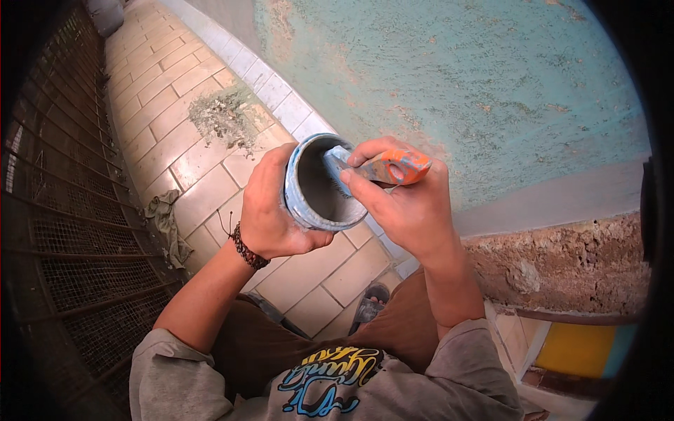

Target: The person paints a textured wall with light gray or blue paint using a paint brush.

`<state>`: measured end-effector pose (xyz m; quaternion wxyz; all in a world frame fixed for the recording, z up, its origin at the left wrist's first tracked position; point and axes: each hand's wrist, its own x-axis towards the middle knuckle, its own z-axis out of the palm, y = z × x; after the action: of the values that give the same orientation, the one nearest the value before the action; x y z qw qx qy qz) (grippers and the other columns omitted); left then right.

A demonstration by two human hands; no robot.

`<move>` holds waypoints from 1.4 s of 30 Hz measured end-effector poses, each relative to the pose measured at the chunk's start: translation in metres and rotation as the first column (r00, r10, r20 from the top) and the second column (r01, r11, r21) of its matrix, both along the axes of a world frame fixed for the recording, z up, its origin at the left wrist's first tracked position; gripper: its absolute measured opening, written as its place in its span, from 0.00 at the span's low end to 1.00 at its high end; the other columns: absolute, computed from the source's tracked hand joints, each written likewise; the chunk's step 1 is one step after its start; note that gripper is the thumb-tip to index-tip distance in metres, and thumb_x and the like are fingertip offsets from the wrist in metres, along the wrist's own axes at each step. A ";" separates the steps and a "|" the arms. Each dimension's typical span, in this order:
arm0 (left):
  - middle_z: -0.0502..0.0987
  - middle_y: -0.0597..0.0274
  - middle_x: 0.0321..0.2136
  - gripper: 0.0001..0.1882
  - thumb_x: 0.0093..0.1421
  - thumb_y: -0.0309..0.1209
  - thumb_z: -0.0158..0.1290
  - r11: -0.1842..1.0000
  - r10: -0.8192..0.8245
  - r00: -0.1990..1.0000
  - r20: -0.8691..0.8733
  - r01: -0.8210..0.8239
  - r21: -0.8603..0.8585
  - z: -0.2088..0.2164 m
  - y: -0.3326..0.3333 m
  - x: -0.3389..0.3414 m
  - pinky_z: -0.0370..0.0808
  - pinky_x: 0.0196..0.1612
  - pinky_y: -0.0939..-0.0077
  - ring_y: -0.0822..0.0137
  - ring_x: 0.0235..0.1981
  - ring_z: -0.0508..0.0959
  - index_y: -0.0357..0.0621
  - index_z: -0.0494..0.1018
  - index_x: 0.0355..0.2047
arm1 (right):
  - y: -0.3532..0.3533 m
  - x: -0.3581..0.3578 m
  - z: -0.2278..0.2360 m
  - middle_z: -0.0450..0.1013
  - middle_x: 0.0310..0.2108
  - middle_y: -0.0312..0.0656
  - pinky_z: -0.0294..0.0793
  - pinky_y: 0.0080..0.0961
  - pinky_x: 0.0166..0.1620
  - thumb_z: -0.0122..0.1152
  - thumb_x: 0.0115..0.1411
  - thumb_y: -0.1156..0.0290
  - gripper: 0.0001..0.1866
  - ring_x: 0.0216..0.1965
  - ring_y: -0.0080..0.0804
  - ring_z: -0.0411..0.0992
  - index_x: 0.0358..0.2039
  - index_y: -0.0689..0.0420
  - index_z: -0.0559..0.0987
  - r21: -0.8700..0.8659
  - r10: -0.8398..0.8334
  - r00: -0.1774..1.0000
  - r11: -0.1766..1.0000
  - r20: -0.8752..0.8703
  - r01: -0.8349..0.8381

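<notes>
My left hand (270, 203) is wrapped round the side of a small round paint pot (296, 200), tilted so that its mouth faces up toward me. Light blue paint coats the pot's rim, and the inside looks grey. In my right hand (411, 200) is a paintbrush (386, 170) with an orange, paint-smeared handle that has a hole in its end. Its bluish-white head reaches into the pot's mouth at the upper right. The tips of the bristles are hard to make out against the inside.
Beside me on the right rises a patchy green-blue wall (491, 91) with a rough broken lower edge (554, 270). A metal grille (77, 210) runs along the left. Debris (223, 119) and a crumpled rag (165, 221) lie on the tiled floor (203, 189).
</notes>
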<state>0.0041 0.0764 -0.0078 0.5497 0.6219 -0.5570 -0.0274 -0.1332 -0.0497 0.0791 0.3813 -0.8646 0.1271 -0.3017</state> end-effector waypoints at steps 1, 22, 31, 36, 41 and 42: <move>0.74 0.50 0.46 0.52 0.30 0.36 0.73 1.000 0.005 1.000 -0.001 -0.005 -0.001 0.001 0.000 0.001 0.72 0.52 0.67 0.61 0.48 0.76 0.32 0.58 0.55 | 0.001 0.001 -0.001 0.74 0.26 0.44 0.72 0.28 0.28 0.64 0.49 0.78 0.09 0.25 0.39 0.75 0.32 0.57 0.76 -0.036 -0.012 1.000 0.999 0.007 0.012; 0.71 0.49 0.39 0.47 0.24 0.33 0.66 0.994 0.108 0.992 0.062 -0.109 0.003 0.004 -0.008 0.004 0.71 0.44 0.61 0.49 0.41 0.73 0.36 0.63 0.50 | -0.007 0.006 -0.002 0.75 0.26 0.42 0.71 0.28 0.27 0.65 0.46 0.80 0.10 0.23 0.39 0.72 0.30 0.57 0.76 -0.394 0.027 0.997 0.919 0.071 0.003; 0.72 0.49 0.40 0.46 0.26 0.34 0.66 0.994 0.111 0.994 0.013 -0.111 -0.001 0.002 -0.005 0.006 0.72 0.45 0.61 0.50 0.41 0.73 0.37 0.63 0.50 | -0.018 -0.015 0.022 0.78 0.29 0.43 0.77 0.22 0.34 0.70 0.46 0.82 0.08 0.32 0.27 0.78 0.28 0.62 0.80 0.226 0.077 0.997 0.971 0.019 -0.080; 0.74 0.50 0.42 0.49 0.25 0.34 0.70 0.994 0.107 0.994 0.029 -0.107 -0.012 0.004 -0.005 0.005 0.73 0.48 0.67 0.55 0.43 0.77 0.34 0.62 0.52 | -0.023 -0.015 0.023 0.78 0.29 0.45 0.76 0.25 0.37 0.69 0.45 0.81 0.08 0.34 0.33 0.79 0.26 0.61 0.79 0.014 0.257 0.966 0.966 -0.021 -0.256; 0.74 0.51 0.42 0.49 0.26 0.34 0.69 0.996 0.093 0.994 0.064 -0.092 -0.020 0.009 -0.004 0.002 0.74 0.47 0.67 0.55 0.43 0.77 0.34 0.63 0.52 | -0.018 -0.013 0.013 0.77 0.33 0.46 0.75 0.25 0.37 0.63 0.48 0.81 0.08 0.35 0.36 0.78 0.31 0.60 0.77 -0.017 0.166 0.984 0.986 -0.072 -0.167; 0.74 0.51 0.41 0.48 0.26 0.34 0.69 0.995 0.095 0.993 0.067 -0.094 -0.023 0.009 -0.004 0.002 0.74 0.47 0.67 0.56 0.43 0.77 0.34 0.63 0.52 | -0.018 -0.014 0.014 0.77 0.33 0.46 0.75 0.25 0.37 0.63 0.48 0.81 0.08 0.35 0.36 0.78 0.31 0.60 0.77 -0.017 0.165 0.984 0.986 -0.072 -0.166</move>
<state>0.0060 0.0727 0.0008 0.5373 0.6428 -0.5454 0.0254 -0.1470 -0.0674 0.0928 0.3905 -0.8865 0.0648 -0.2396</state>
